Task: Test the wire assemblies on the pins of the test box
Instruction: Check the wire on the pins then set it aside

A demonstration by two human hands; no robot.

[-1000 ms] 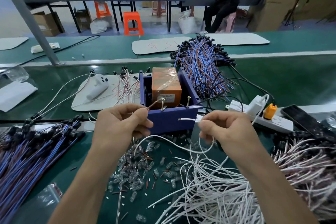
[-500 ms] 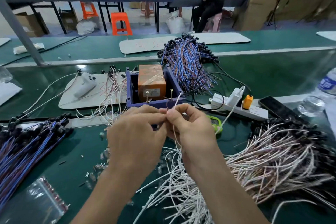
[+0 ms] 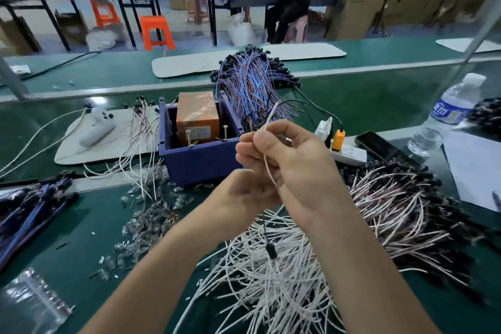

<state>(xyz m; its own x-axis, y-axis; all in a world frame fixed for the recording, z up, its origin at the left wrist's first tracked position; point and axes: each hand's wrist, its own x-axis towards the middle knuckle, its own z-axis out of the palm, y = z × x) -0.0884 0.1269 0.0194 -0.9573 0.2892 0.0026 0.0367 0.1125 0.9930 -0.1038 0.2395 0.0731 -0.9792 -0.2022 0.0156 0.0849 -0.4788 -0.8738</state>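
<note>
Above the green bench point(image 3: 78, 228), right hand point(image 3: 292, 165) pinches a thin white wire point(image 3: 272, 114); left hand point(image 3: 241, 195) unclear.

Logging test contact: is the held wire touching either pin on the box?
No, the wire pinched in the right hand points up to the right of the box, clear of both pins.

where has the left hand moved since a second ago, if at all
Yes. The left hand has shifted right along the front of the test box, from its left corner to its right corner, beside the right hand.
</note>
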